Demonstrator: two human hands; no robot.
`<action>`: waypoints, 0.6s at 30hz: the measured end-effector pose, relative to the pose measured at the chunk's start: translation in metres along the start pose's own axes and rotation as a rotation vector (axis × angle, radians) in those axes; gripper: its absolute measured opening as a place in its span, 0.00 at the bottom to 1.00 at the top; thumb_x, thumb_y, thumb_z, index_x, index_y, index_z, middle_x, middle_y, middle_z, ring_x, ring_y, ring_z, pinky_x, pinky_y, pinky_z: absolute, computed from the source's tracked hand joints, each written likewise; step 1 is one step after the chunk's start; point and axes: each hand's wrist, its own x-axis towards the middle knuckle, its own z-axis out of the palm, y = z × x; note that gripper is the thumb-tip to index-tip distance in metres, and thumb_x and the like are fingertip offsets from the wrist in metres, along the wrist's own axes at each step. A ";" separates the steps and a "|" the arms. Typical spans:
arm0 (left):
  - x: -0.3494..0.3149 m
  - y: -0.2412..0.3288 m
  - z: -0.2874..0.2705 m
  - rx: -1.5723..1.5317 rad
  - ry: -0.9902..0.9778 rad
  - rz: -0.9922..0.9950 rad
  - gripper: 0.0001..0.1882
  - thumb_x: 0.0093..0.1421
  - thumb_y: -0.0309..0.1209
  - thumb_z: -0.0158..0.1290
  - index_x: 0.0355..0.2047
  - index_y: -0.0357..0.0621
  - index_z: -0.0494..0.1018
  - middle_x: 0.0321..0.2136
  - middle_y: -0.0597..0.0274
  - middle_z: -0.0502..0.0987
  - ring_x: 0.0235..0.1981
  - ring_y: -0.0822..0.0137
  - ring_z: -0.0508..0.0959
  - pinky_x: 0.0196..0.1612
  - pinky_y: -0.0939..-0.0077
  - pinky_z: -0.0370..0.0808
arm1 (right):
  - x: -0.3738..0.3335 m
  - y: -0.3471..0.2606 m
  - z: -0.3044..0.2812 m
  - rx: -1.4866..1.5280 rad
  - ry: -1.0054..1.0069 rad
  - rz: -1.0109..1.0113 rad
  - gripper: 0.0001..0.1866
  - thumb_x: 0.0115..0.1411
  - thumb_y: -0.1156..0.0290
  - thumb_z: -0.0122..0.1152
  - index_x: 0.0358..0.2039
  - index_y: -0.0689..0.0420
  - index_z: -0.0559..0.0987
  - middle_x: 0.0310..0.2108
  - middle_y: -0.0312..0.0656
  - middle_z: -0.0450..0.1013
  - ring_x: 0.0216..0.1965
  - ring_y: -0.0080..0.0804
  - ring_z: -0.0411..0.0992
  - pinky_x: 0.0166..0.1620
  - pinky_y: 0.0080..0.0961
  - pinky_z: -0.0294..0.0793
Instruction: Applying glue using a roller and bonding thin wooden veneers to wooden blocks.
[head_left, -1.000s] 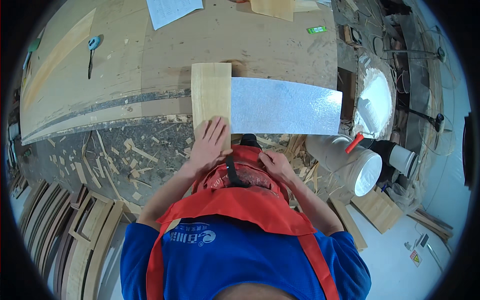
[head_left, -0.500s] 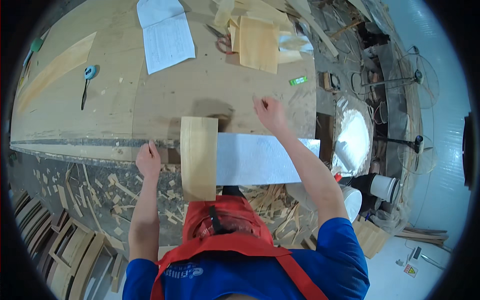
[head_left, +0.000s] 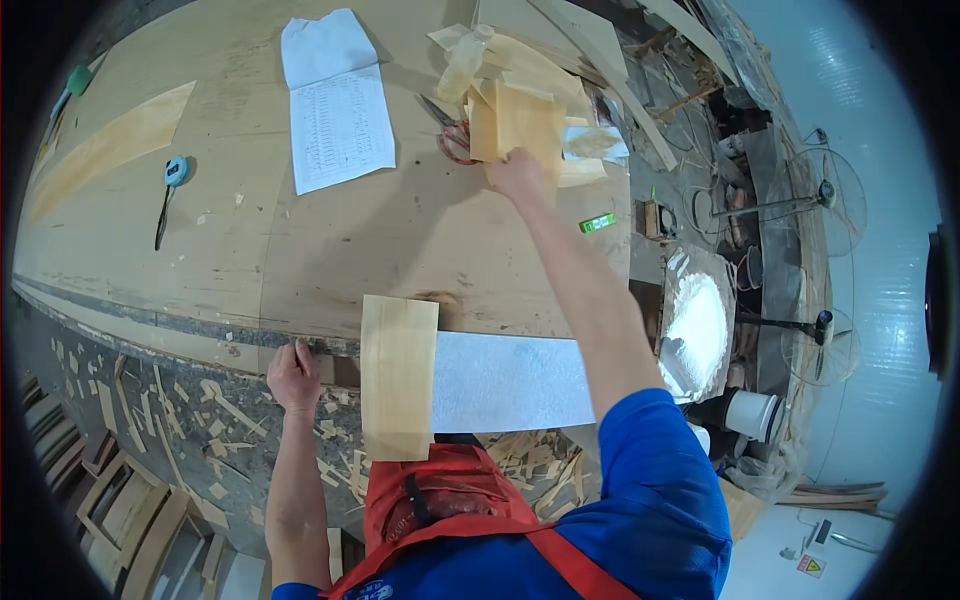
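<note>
My right hand reaches across the table to the front part of a wood veneer piece, its fingers closed at that piece. More veneer lies beneath and around it. Red-handled scissors rest just left of this pile. My left hand is closed at the table's front edge; whatever is inside its fingers is hidden. Between my arms a pale veneer strip lies crosswise over the left end of a whitish-blue rectangular sheet. Both stick out past the front edge toward my red apron.
Paper sheets, a blue tape measure, a long veneer strip and a small green item lie on the table. A tray of white powder and wire-guarded fans stand right. Wood scraps litter the floor.
My right hand has moved forward from above the whitish-blue sheet to the veneer pile. My left hand stays by the front edge. The whole view has shifted forward.
</note>
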 end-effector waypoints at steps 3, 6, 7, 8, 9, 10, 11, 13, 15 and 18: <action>0.000 -0.004 -0.012 -0.030 0.007 -0.024 0.19 0.73 0.36 0.53 0.24 0.42 0.69 0.23 0.53 0.73 0.24 0.44 0.74 0.29 0.52 0.70 | 0.000 -0.019 -0.061 0.164 -0.115 0.036 0.24 0.61 0.55 0.64 0.42 0.67 0.83 0.43 0.55 0.83 0.49 0.50 0.81 0.52 0.41 0.80; 0.006 0.005 -0.010 -0.123 -0.045 -0.077 0.21 0.74 0.39 0.53 0.24 0.41 0.70 0.23 0.53 0.75 0.23 0.46 0.75 0.28 0.53 0.70 | 0.002 0.009 -0.144 0.720 -0.252 0.039 0.20 0.68 0.59 0.60 0.45 0.66 0.82 0.45 0.46 0.82 0.47 0.37 0.81 0.48 0.38 0.82; 0.002 0.000 -0.018 -0.143 -0.094 -0.156 0.22 0.75 0.41 0.53 0.24 0.41 0.71 0.23 0.54 0.76 0.23 0.47 0.76 0.28 0.54 0.70 | -0.009 -0.009 -0.172 0.942 -0.343 0.032 0.19 0.70 0.60 0.59 0.47 0.65 0.81 0.46 0.45 0.81 0.47 0.34 0.81 0.48 0.38 0.82; 0.002 0.003 -0.021 -0.179 -0.145 -0.225 0.24 0.75 0.42 0.52 0.24 0.40 0.72 0.22 0.54 0.77 0.22 0.49 0.76 0.28 0.54 0.69 | -0.018 -0.016 -0.202 0.939 -0.334 0.023 0.19 0.70 0.60 0.59 0.47 0.65 0.81 0.46 0.45 0.81 0.47 0.34 0.81 0.48 0.38 0.82; 0.005 0.007 -0.021 -0.191 -0.138 -0.216 0.24 0.75 0.42 0.52 0.24 0.40 0.72 0.22 0.54 0.77 0.22 0.49 0.76 0.28 0.54 0.69 | -0.028 -0.021 -0.232 1.086 -0.362 0.032 0.17 0.71 0.63 0.57 0.50 0.64 0.80 0.49 0.46 0.80 0.49 0.35 0.81 0.49 0.39 0.83; 0.009 0.009 -0.020 -0.362 -0.148 -0.311 0.24 0.76 0.44 0.51 0.25 0.40 0.74 0.23 0.55 0.79 0.22 0.52 0.78 0.28 0.56 0.71 | -0.039 -0.030 -0.253 1.237 -0.391 0.040 0.17 0.72 0.65 0.55 0.52 0.64 0.79 0.51 0.48 0.80 0.50 0.36 0.81 0.51 0.39 0.83; 0.013 0.012 -0.019 -0.535 -0.160 -0.405 0.25 0.76 0.45 0.50 0.26 0.40 0.76 0.23 0.56 0.80 0.23 0.55 0.79 0.29 0.58 0.73 | -0.053 -0.040 -0.272 1.234 -0.379 0.031 0.17 0.72 0.65 0.55 0.52 0.64 0.79 0.51 0.48 0.80 0.50 0.36 0.81 0.51 0.39 0.83; 0.020 0.055 -0.020 -0.945 -0.318 -0.544 0.24 0.77 0.45 0.48 0.33 0.38 0.79 0.28 0.59 0.82 0.28 0.63 0.81 0.33 0.64 0.77 | -0.093 -0.052 -0.314 1.367 -0.354 0.071 0.20 0.71 0.64 0.55 0.56 0.63 0.77 0.52 0.47 0.80 0.52 0.39 0.80 0.54 0.40 0.81; 0.033 0.141 -0.039 -1.284 -0.694 -0.436 0.27 0.79 0.49 0.41 0.51 0.35 0.78 0.41 0.53 0.83 0.41 0.62 0.83 0.48 0.63 0.82 | -0.134 -0.062 -0.336 1.429 -0.334 0.086 0.22 0.70 0.63 0.55 0.58 0.63 0.77 0.52 0.47 0.80 0.54 0.41 0.80 0.56 0.41 0.81; 0.039 0.229 -0.035 -1.988 -1.093 -0.613 0.40 0.75 0.64 0.39 0.60 0.34 0.71 0.57 0.45 0.79 0.58 0.54 0.80 0.58 0.53 0.80 | -0.203 -0.088 -0.334 1.599 -0.236 0.118 0.28 0.71 0.57 0.49 0.64 0.64 0.73 0.57 0.50 0.78 0.58 0.44 0.78 0.62 0.44 0.77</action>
